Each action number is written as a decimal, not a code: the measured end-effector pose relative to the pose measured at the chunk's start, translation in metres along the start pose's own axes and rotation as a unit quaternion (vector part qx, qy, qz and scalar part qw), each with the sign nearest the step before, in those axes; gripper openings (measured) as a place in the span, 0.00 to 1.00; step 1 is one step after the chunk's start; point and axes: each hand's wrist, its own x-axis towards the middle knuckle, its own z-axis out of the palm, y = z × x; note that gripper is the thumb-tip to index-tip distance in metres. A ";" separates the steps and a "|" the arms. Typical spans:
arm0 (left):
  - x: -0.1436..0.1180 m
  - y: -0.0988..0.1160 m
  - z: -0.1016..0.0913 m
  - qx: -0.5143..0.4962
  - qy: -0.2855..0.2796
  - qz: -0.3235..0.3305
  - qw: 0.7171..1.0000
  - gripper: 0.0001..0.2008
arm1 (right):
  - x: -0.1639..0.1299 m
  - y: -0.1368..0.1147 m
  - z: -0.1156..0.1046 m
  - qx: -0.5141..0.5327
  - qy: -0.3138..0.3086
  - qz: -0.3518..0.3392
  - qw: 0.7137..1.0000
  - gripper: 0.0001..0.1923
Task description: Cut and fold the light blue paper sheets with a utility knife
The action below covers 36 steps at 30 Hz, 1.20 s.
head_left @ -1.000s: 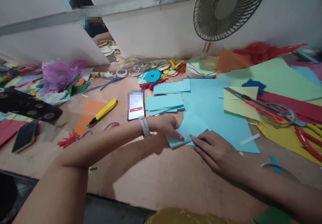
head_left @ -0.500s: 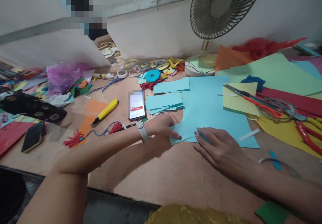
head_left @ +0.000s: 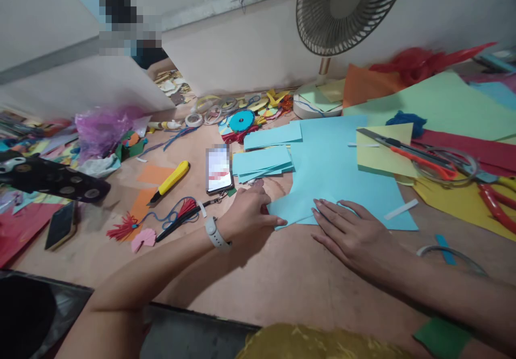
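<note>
Right hand [head_left: 355,227] lies flatter over the blue paper piece [head_left: 295,207] than a second ago, and the left forearm is lower, leaving a black strap [head_left: 175,224] and a pink piece [head_left: 144,239] in view. Directions take 12 o'clock as away from the person.

Blue paper piece: located between the hands, over the near-left part of a large blue sheet [head_left: 334,157]. Its near edge runs from just below 9 o'clock toward just above 3 o'clock, slightly tilted. The outline against the sheet is hard to separate.

Left hand [head_left: 246,212]: at 9 o'clock of the piece, thumb on its left end, fingers curled; whether they pinch from underneath cannot be told.

Right hand: at 4 o'clock, fingers extended and close together, fingertips on the piece, thumb apart toward 6 o'clock. Neither hand is nearer; both touch.

Blue strips [head_left: 264,161] lie at 11 o'clock.
</note>
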 end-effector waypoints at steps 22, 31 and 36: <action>-0.023 -0.018 0.036 0.097 0.001 0.279 0.955 0.29 | -0.004 0.001 0.003 0.017 -0.025 0.025 0.999 0.19; -0.031 -0.013 0.031 0.060 -0.002 0.291 0.955 0.40 | -0.007 0.002 0.004 0.035 -0.035 0.037 0.998 0.18; -0.042 -0.015 0.025 0.039 -0.031 0.280 0.959 0.44 | -0.008 0.006 0.002 0.026 -0.037 0.027 0.999 0.19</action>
